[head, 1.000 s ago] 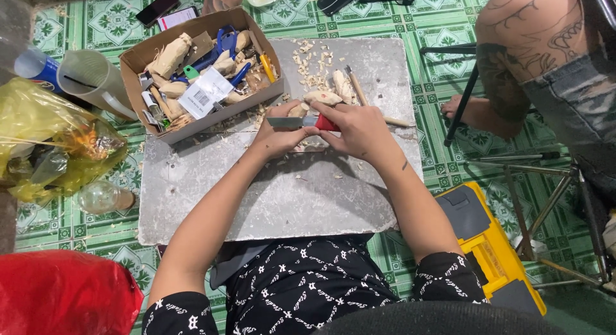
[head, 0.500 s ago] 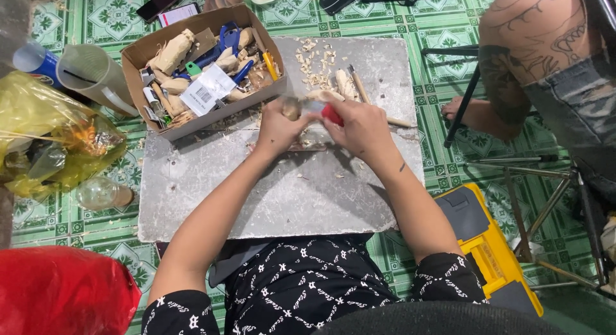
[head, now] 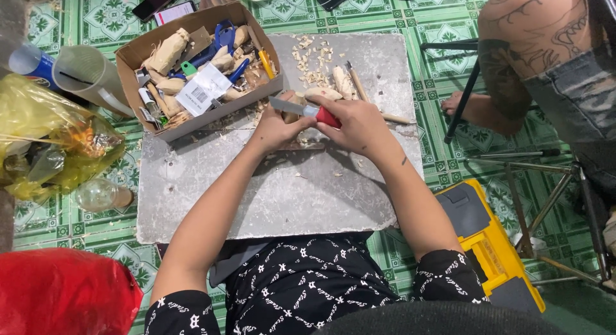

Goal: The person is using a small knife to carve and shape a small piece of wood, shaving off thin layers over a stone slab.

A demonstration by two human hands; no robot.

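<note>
Head view, looking down at a grey stone slab [head: 282,194] laid on a green patterned tile floor [head: 449,162]. The right hand [head: 356,123] is clamped around the red handle of a knife [head: 305,108], whose bare blade points toward the person's left. The left hand [head: 276,126] is closed on a small pale wood piece [head: 292,117] (mostly hidden by the fingers), held just under the blade near the middle of the slab's far half; both hands touch over it.

Beyond the hands, wood chips [head: 311,62] lie scattered on the slab, beside two pale carved wood pieces [head: 333,85] and a thin stick [head: 369,97]. At the slab's far left corner stands an open cardboard box [head: 151,49] holding more carved wood, blue-handled tools and a white label.

To the left of the slab lie a yellow plastic bag [head: 45,136], a clear plastic cup [head: 86,75] and a red bag [head: 61,293]. To the right sits a yellow and grey tool case [head: 494,245]. Another person's tattooed arm [head: 526,59] shows at upper right.
</note>
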